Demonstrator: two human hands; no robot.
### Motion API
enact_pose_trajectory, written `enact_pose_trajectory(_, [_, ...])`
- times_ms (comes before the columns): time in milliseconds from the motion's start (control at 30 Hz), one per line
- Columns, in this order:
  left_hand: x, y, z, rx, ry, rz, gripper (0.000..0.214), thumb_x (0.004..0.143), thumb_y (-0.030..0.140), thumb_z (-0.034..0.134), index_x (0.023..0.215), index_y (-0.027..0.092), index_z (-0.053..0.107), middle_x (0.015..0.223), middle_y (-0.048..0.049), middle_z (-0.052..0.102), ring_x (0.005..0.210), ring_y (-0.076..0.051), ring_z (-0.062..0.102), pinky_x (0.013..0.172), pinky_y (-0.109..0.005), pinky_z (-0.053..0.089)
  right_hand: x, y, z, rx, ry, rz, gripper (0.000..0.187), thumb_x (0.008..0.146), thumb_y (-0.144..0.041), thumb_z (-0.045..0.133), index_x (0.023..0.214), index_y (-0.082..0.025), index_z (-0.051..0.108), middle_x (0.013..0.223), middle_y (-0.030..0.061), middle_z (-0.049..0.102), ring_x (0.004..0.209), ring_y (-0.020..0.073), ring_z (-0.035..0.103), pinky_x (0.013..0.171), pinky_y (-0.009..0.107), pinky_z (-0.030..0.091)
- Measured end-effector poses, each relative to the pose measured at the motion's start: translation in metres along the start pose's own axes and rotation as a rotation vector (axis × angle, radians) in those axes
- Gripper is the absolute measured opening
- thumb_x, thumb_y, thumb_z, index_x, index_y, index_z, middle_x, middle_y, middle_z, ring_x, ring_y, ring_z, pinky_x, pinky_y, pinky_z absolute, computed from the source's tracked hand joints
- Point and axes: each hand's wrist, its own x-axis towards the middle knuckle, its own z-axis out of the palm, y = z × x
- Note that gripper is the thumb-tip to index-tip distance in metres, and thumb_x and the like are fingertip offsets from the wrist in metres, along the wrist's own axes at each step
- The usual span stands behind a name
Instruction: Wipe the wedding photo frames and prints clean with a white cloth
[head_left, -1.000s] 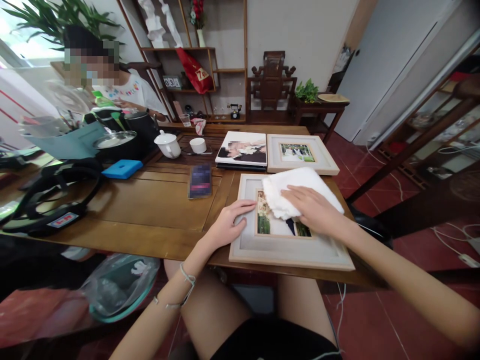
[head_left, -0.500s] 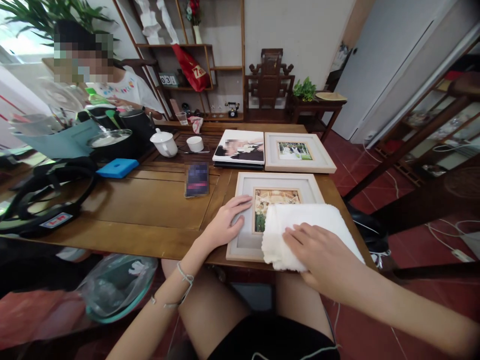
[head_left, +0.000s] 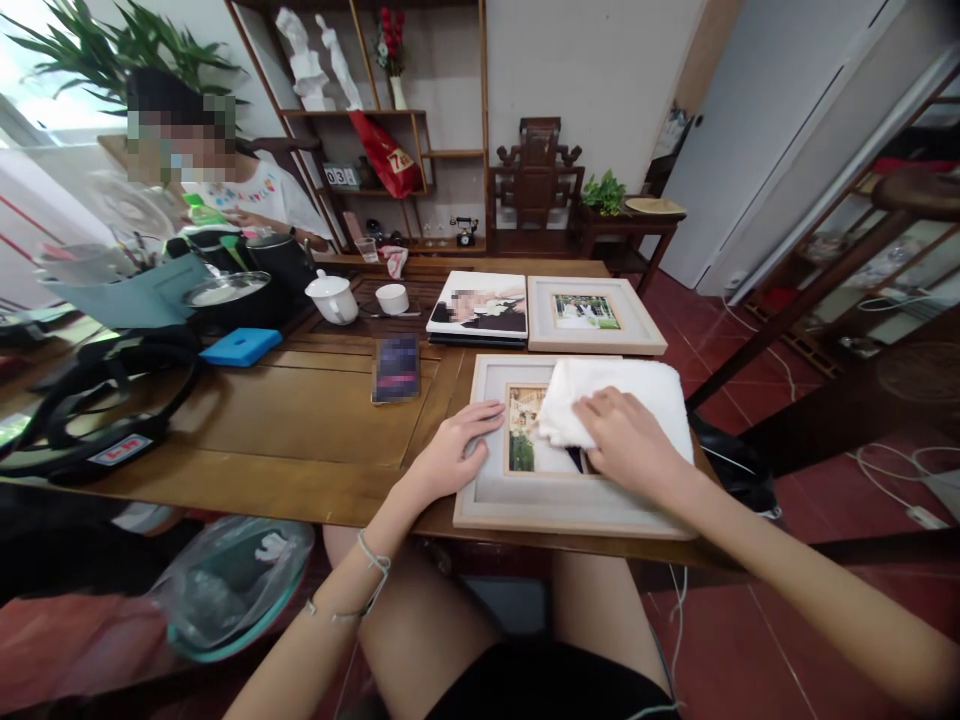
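A picture frame [head_left: 480,505] with a pale wooden border lies flat at the table's front edge. My left hand [head_left: 459,447] rests on its left side, fingers stretched out over the border and mat. Under my right hand [head_left: 626,440] is a folded white towel [head_left: 637,385], pressed against the frame's upper right part with the fingers bent onto it. The towel hides the right part of the photo [head_left: 521,440] and the frame's upper right corner. Greenery and a bright building show in the uncovered left part of the photo.
Behind lie a second picture frame [head_left: 637,335] and a stack of photo panels [head_left: 480,305]. A phone [head_left: 396,368], a lidded white cup [head_left: 332,298], a small white bowl [head_left: 391,298], a blue block [head_left: 241,347] and a black headset [head_left: 97,400] are leftward. Another person [head_left: 262,195] sits far left.
My right hand has moved the towel away from me, from the frame's lower right to its upper right, uncovering the lower border. My left hand stays on the frame's left side.
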Motion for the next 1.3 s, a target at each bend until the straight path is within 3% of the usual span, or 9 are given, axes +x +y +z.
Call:
enact_pose_trajectory(133, [0.0,0.0,0.001,-0.003,0.003,0.008,0.052,0.078,0.004,0.046,0.124,0.017,0.065,0.137,-0.0112,0.059,0.132,-0.027,0.051,0.111,-0.052,0.041,-0.041,-0.037,-0.023,0.158,-0.085,-0.18,0.043,0.06,-0.006,0.053,0.102,-0.013,0.062,0.106,0.0159,0.067,0.1,0.0322,0.055,0.082,0.042,0.045])
enact_pose_trajectory(233, [-0.001,0.0,0.001,-0.017,0.003,0.012,0.052,0.079,0.005,0.046,0.125,0.017,0.064,0.137,-0.0112,0.059,0.132,-0.028,0.05,0.112,-0.052,0.04,-0.048,-0.038,-0.033,0.238,-0.114,-0.19,0.043,0.061,-0.006,0.051,0.101,-0.014,0.064,0.105,0.0148,0.068,0.097,0.0308,0.058,0.081,0.043,0.046])
enact_pose_trajectory(433, [-0.002,-0.001,0.0,-0.038,0.006,0.016,0.051,0.079,0.004,0.046,0.124,0.019,0.065,0.137,-0.0102,0.059,0.131,-0.027,0.051,0.111,-0.053,0.04,0.013,0.025,-0.001,0.117,0.01,0.022,0.042,0.072,-0.007,0.049,0.112,-0.01,0.063,0.108,0.0177,0.068,0.105,0.0334,0.059,0.086,0.045,0.047])
enact_pose_trajectory(567, [-0.001,-0.001,0.001,-0.031,0.011,0.009,0.047,0.079,0.003,0.045,0.12,0.016,0.065,0.135,-0.0127,0.06,0.131,-0.027,0.051,0.112,-0.052,0.04,0.043,0.047,0.019,0.094,0.098,0.028,0.05,0.073,-0.005,0.049,0.122,-0.005,0.057,0.128,0.021,0.061,0.127,0.0354,0.046,0.101,0.047,0.041])
enact_pose_trajectory(700, [-0.001,0.001,0.002,-0.044,0.006,0.009,0.047,0.08,0.004,0.046,0.121,0.017,0.064,0.136,-0.0122,0.059,0.132,-0.027,0.05,0.112,-0.053,0.038,0.013,0.011,0.011,0.092,0.033,-0.054,0.042,0.068,-0.004,0.051,0.108,-0.007,0.064,0.117,0.0204,0.066,0.121,0.0339,0.053,0.101,0.045,0.042])
enact_pose_trajectory(900, [0.0,0.001,0.0,-0.042,-0.008,-0.009,0.05,0.08,0.006,0.049,0.128,0.019,0.06,0.139,-0.0115,0.056,0.134,-0.028,0.047,0.115,-0.053,0.035,-0.055,-0.039,-0.036,0.235,-0.114,-0.231,0.05,0.058,-0.007,0.053,0.105,-0.016,0.066,0.115,0.0158,0.069,0.11,0.0322,0.061,0.088,0.044,0.051])
enact_pose_trajectory(1000, [0.0,0.001,-0.001,-0.03,-0.025,0.007,0.051,0.078,0.005,0.05,0.126,0.019,0.06,0.14,-0.0117,0.056,0.134,-0.028,0.047,0.115,-0.053,0.035,-0.043,-0.021,-0.036,0.236,-0.113,-0.159,0.046,0.063,-0.007,0.051,0.104,-0.018,0.067,0.11,0.0128,0.071,0.106,0.0316,0.063,0.087,0.045,0.051])
enact_pose_trajectory(1200, [-0.001,-0.001,-0.002,-0.004,-0.053,0.016,0.049,0.079,0.004,0.047,0.125,0.014,0.061,0.139,-0.0152,0.055,0.134,-0.028,0.046,0.114,-0.051,0.037,0.021,0.049,0.015,-0.005,0.123,-0.001,0.058,0.071,-0.004,0.051,0.129,-0.008,0.055,0.136,0.018,0.057,0.133,0.0362,0.042,0.106,0.052,0.035])
enact_pose_trajectory(1300, [-0.001,-0.001,-0.002,0.001,-0.055,0.025,0.049,0.08,0.004,0.046,0.126,0.013,0.06,0.14,-0.0156,0.054,0.134,-0.028,0.047,0.113,-0.051,0.037,0.03,0.062,0.031,-0.024,0.191,-0.027,0.062,0.073,-0.007,0.051,0.135,-0.005,0.048,0.143,0.02,0.049,0.138,0.0354,0.035,0.11,0.053,0.03])
